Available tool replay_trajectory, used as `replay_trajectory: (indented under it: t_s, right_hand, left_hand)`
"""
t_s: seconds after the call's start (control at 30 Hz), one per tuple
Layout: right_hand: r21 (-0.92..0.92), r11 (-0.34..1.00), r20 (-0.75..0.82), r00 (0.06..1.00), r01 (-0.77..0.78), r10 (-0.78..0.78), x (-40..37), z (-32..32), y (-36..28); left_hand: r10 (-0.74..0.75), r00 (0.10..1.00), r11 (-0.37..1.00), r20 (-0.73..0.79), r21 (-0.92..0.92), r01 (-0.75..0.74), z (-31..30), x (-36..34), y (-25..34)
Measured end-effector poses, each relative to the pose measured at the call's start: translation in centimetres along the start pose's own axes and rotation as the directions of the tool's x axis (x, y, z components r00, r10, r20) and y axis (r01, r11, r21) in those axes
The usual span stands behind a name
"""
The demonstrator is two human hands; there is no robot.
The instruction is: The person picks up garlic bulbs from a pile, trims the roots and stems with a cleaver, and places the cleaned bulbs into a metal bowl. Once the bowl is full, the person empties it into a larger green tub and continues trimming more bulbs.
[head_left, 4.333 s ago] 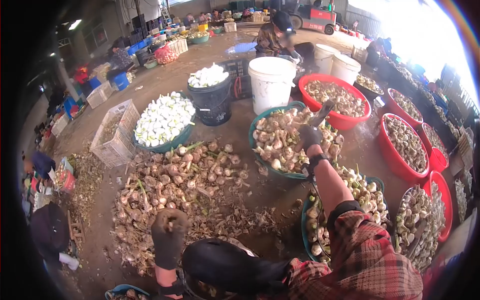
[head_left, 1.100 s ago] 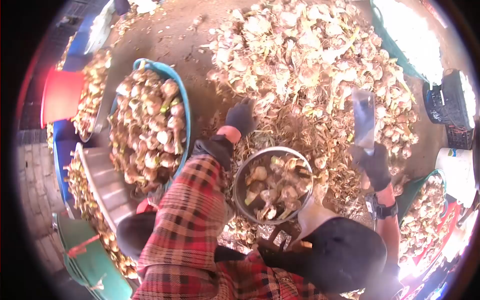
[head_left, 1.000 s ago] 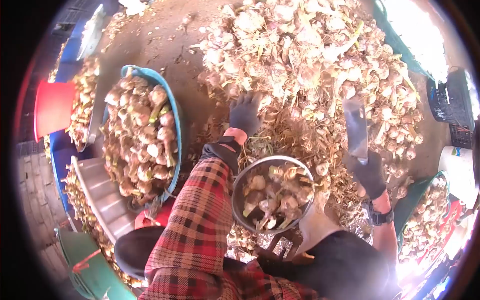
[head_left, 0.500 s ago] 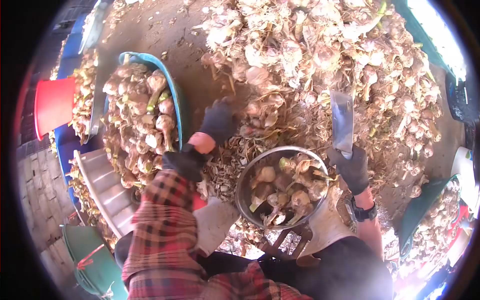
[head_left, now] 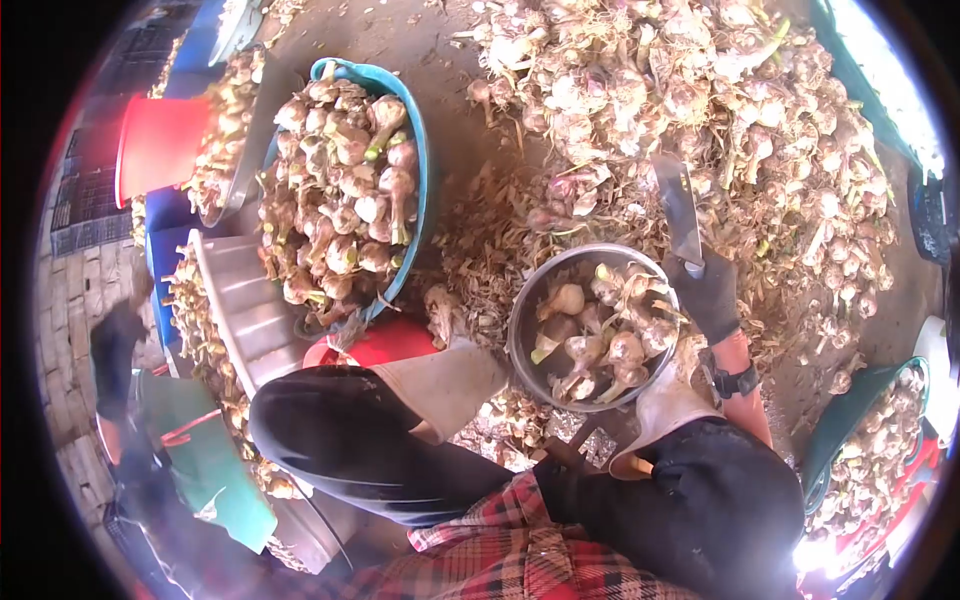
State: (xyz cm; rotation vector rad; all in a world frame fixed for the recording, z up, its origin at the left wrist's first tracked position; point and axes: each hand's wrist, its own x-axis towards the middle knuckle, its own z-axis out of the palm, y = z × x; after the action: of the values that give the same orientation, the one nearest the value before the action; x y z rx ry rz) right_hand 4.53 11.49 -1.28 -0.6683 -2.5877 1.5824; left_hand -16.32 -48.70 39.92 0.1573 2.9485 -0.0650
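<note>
My right hand (head_left: 708,295), in a dark glove, is closed around the handle of a broad-bladed knife (head_left: 678,208), its blade pointing away from me. Beside that hand sits a round metal pot (head_left: 517,345) with several garlic bulbs (head_left: 625,350) in it, between my boots. Far out to the left, my gloved left hand (head_left: 118,345) is smeared by motion, over the brick paving and near a green bucket (head_left: 190,430). Its fingers do not show clearly.
A large heap of garlic (head_left: 690,90) spreads ahead and right. Left of the pot stands a teal-rimmed tub (head_left: 418,150) full of bulbs, with a red bucket (head_left: 155,150) beyond and a pale slatted crate (head_left: 245,290) nearby. Another green tub (head_left: 845,415) of garlic is at right.
My left hand has swung from beside the teal-rimmed tub out to the far left. The view has shifted, uncovering a red container by my knee. My right hand keeps the knife.
</note>
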Motion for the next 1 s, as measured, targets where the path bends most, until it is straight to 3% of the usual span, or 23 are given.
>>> replay_trajectory:
  t_s: [0.07,0.13,0.2,0.27,0.3,0.33,0.4,0.43,0.47,0.5,0.53,0.57,0.6,0.63,0.67,0.73,0.77,0.83,0.87,0.93,1.0]
  right_hand:
    - [0.052,0.999,0.012,1.0,-0.01,0.01,-0.2,-0.1,0.2]
    - [0.068,0.998,-0.014,1.0,0.011,-0.01,-0.4,-0.2,-0.1]
    - [0.114,0.993,0.001,0.999,-0.039,0.039,-0.6,-0.3,0.4]
    - [0.15,0.985,0.0,0.997,-0.079,0.08,-1.2,-0.6,0.2]
    - [0.119,0.99,-0.017,0.997,-0.076,0.078,-1.2,-0.7,0.4]
    - [0.086,0.993,-0.03,0.997,-0.075,0.078,-1.1,-0.6,0.7]
    - [0.102,0.993,-0.056,0.997,-0.056,0.062,-0.9,-0.6,1.2]
    - [0.076,0.994,-0.038,0.996,-0.08,0.083,-0.8,-0.8,1.2]
    - [0.052,0.993,-0.021,0.994,-0.104,0.105,-0.6,-0.9,1.3]
    - [0.056,0.995,-0.045,0.996,-0.078,0.081,-0.5,-0.8,1.1]
    - [0.062,0.994,-0.048,0.995,-0.087,0.09,-0.3,-0.5,1.2]
    - [0.06,0.995,-0.058,0.995,-0.081,0.084,-0.2,-0.3,1.5]
    - [0.054,0.996,-0.067,0.994,-0.078,0.081,-0.3,-0.2,1.9]
    - [0.054,0.996,-0.072,0.995,-0.069,0.073,-0.2,0.2,2.3]
    - [-0.011,0.992,-0.028,0.991,-0.128,0.127,-0.1,0.1,2.3]
    - [-0.015,0.971,-0.004,0.971,-0.238,0.238,-0.3,0.1,2.2]
    - [-0.016,0.968,-0.011,0.968,-0.252,0.252,-0.2,0.1,2.6]
    - [0.037,0.963,0.01,0.964,-0.266,0.265,-0.6,0.3,3.3]
    - [0.033,0.96,0.011,0.961,-0.277,0.277,-0.6,0.5,3.9]
    - [0.135,0.965,-0.006,0.973,-0.226,0.229,-1.2,1.0,4.8]
    - [0.097,0.969,-0.021,0.973,-0.228,0.231,-1.0,1.0,4.7]
  left_hand:
    - [-0.035,0.998,0.983,0.048,0.179,0.026,0.2,-4.1,-5.9]
    - [0.09,0.953,0.934,0.288,0.308,-0.181,4.9,-7.9,-6.1]
    - [-0.089,0.939,0.996,0.332,0.0,0.094,11.2,-11.4,-3.7]
    - [0.136,0.915,0.965,0.38,0.157,-0.209,13.1,-11.3,1.1]
    - [0.102,0.94,0.967,0.324,0.19,-0.17,12.8,-10.4,2.9]
    - [0.25,0.943,0.913,0.221,0.271,-0.306,12.3,-8.7,4.7]
    - [0.088,0.992,0.995,0.091,0.044,-0.093,10.8,-4.8,11.0]
    - [0.236,0.97,0.972,0.053,-0.021,-0.235,10.6,-2.5,15.2]
    - [0.377,0.926,0.924,0.006,-0.077,-0.376,11.3,0.0,19.6]
    - [0.477,0.877,0.877,0.058,-0.089,-0.471,12.7,2.1,23.4]
    - [0.725,0.689,0.688,0.0,-0.058,-0.724,16.2,4.8,25.3]
    - [0.716,0.691,0.688,0.1,-0.27,-0.674,19.8,6.9,28.4]
    - [0.826,0.556,0.555,0.093,-0.302,-0.775,24.5,9.3,31.1]
    - [0.883,0.438,0.465,0.17,-0.182,-0.867,29.1,11.3,33.7]
    - [0.867,0.402,0.432,0.296,-0.042,-0.901,32.5,12.7,36.2]
    - [0.988,0.138,0.145,-0.067,0.101,-0.984,42.6,16.7,37.3]
    - [0.99,0.127,0.132,-0.066,0.091,-0.987,44.4,17.4,38.7]
    - [0.902,0.39,0.376,0.187,0.103,-0.921,46.6,17.6,40.5]
    - [0.904,0.384,0.373,0.191,0.092,-0.923,46.9,18.0,40.9]
    - [0.828,0.44,0.497,0.346,-0.093,-0.863,46.6,17.9,40.3]
    - [0.858,0.446,0.489,0.257,-0.138,-0.861,48.0,19.0,38.6]
